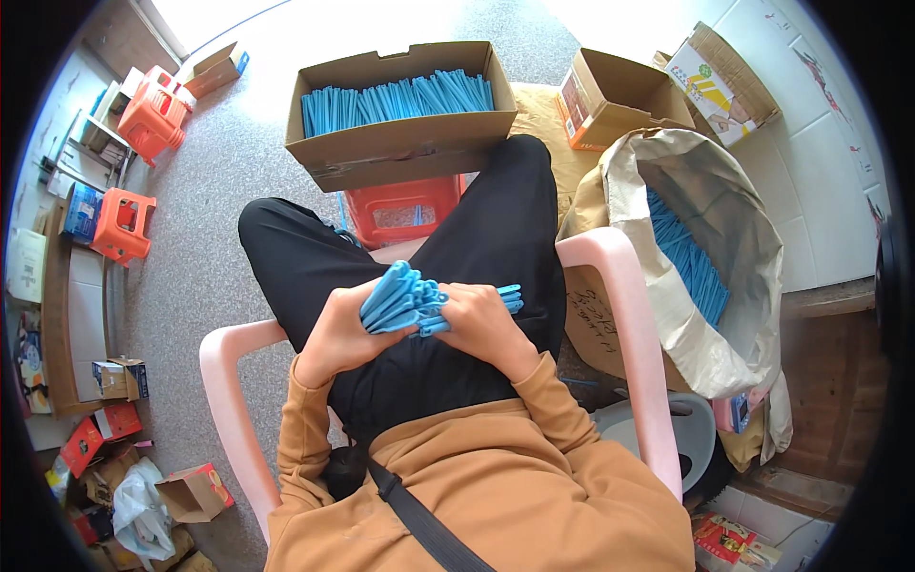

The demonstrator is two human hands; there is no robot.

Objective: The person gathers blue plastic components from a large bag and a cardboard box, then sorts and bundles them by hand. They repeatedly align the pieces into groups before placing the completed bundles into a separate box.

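Over my lap, my left hand (pixel 338 334) is closed around a bundle of thin blue plastic sticks (pixel 396 303), their rounded ends fanning out at the top. Right beside it, my right hand (pixel 486 326) grips more blue sticks (pixel 510 298), whose ends stick out past its fingers to the right. The two bunches meet between my hands, and the lower parts are hidden by my fingers. In front of my knees, an open cardboard box (pixel 400 153) holds a dense row of upright blue sticks (pixel 400 99).
The box stands on a red plastic stool (pixel 405 208). To my right, a large open sack (pixel 753 238) holds loose blue sticks (pixel 681 257). I sit in a pink armchair (pixel 634 324). Another open carton (pixel 620 95) is at the far right; red stools (pixel 124 224) and small boxes (pixel 195 493) line the left.
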